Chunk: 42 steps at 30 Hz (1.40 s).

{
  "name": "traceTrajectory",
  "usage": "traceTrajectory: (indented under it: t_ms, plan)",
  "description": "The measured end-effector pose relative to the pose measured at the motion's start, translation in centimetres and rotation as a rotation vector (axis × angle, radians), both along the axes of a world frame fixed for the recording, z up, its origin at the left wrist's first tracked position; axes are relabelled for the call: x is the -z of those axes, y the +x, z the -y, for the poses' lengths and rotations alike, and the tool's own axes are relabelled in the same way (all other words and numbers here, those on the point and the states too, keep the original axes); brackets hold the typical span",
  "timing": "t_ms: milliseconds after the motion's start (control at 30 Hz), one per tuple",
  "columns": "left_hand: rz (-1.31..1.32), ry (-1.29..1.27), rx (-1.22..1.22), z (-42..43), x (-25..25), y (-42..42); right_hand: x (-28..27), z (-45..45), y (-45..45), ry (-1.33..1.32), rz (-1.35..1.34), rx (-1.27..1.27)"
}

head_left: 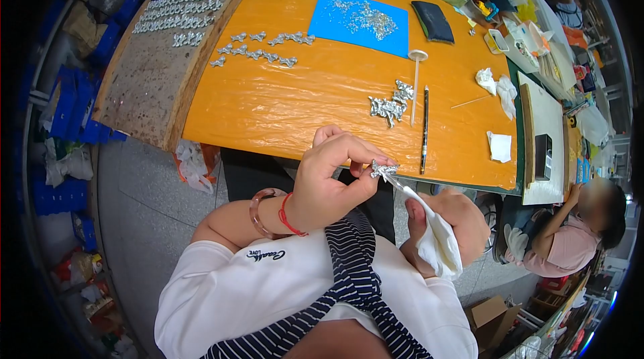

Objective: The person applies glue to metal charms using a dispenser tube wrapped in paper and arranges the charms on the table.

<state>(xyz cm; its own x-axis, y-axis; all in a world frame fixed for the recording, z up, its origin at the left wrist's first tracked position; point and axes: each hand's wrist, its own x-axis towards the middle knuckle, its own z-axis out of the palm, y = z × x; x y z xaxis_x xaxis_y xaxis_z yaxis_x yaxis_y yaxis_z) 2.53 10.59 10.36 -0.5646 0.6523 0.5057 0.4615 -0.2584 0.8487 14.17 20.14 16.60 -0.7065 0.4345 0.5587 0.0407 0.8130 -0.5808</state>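
My left hand (339, 181), with a bangle and a red cord at the wrist, pinches a small silvery metal figure (384, 170) between thumb and fingertips. My right hand (446, 221) is closed around a thin pointed metal tool (397, 184), whose tip touches or nearly touches the figure. Its exact kind I cannot make out. A folded white tissue (437, 241) is also in the right hand and hangs below it. Just beyond my hands, several similar silvery figures (388, 109) lie in a small pile on the orange-covered table (288, 111).
Silvery figures stand in rows on a wooden board (141, 80) at the left. A blue mat (329, 20) carries many tiny shiny pieces. Nearby lie a pencil (424, 131), a white-headed stick (416, 77), a dark pouch (433, 22) and crumpled tissues (506, 96). Another person (563, 245) sits at right.
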Motion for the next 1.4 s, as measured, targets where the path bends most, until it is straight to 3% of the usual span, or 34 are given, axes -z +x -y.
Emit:
traceTrajectory:
  t_ms: [133,200,500,567,800,867,1067,1300,1400]
  plan:
    - [0.013,-0.019,-0.001,0.1,-0.2,0.0,0.2,0.8,0.3,-0.035,-0.073,0.105]
    - [0.145,0.045,-0.051,-0.1,0.1,0.3,0.2,0.8,0.4,-0.047,-0.092,0.130]
    - [0.067,-0.031,0.016,0.4,-0.2,0.1,-0.8,0.9,0.3,0.066,0.172,0.112]
    - [0.058,-0.035,0.015,0.5,-0.3,0.0,-0.4,1.0,0.3,-0.030,0.027,0.106]
    - [0.071,-0.039,0.015,0.6,-0.3,0.2,-0.6,0.9,0.3,-0.001,0.065,0.051]
    - [0.059,-0.030,0.017,0.6,-0.4,0.2,-0.1,1.0,0.3,-0.042,-0.065,0.061]
    - [0.055,-0.025,0.021,0.5,-0.4,0.3,-0.9,0.8,0.7,0.029,0.068,0.023]
    - [0.071,-0.009,0.024,0.6,-0.5,0.3,-0.3,0.8,0.7,-0.029,-0.049,0.037]
    - [0.044,-0.015,0.012,0.6,-0.6,0.3,-0.4,0.4,0.9,0.160,0.013,0.056]
